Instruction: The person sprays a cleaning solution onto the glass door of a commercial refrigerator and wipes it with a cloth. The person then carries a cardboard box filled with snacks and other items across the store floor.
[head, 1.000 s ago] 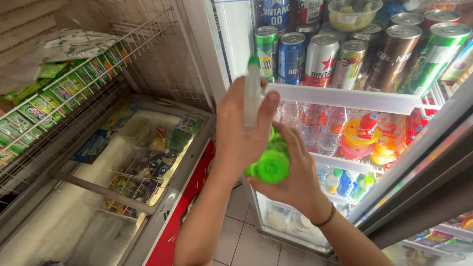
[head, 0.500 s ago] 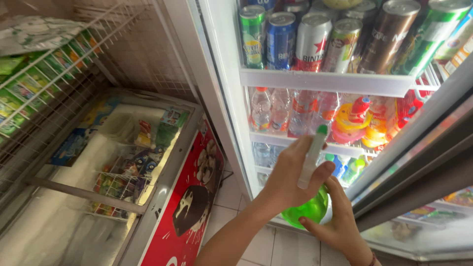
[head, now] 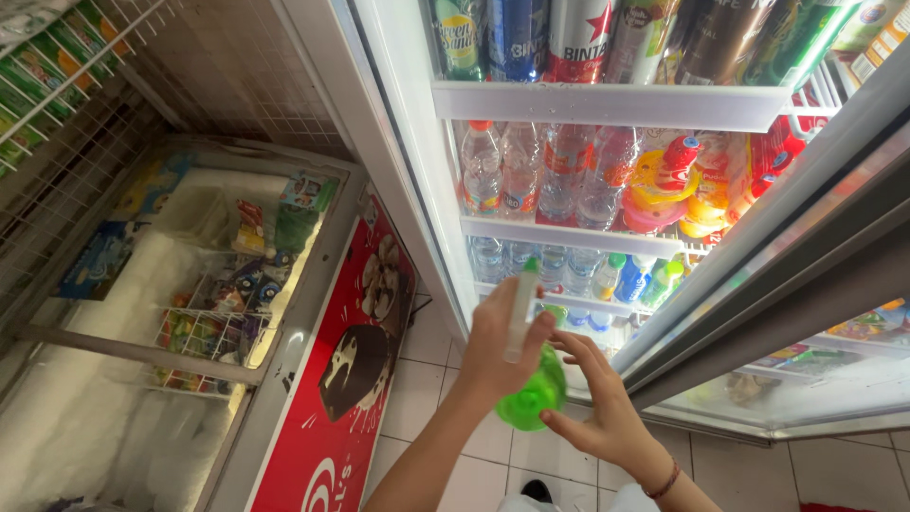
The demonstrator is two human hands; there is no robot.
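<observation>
A green spray bottle (head: 534,398) with a white trigger head is held in front of the open drinks fridge, low down by its lower shelves. My left hand (head: 491,349) is wrapped around the bottle's neck and white head. Fingers spread, my right hand (head: 601,408), with a dark bracelet at the wrist, cups the green body from the right and below. Both hands are over the white tiled floor (head: 427,398).
The fridge holds drink cans (head: 578,38) on the top white shelf (head: 607,104), water bottles (head: 531,171) below, and its glass door (head: 806,284) swings open at the right. A chest freezer (head: 313,284) with a red front panel and frosted baskets stands at left.
Both hands and the spray bottle have dropped from the can shelf to the lower shelves. The view has tilted down and drawn closer to the fridge.
</observation>
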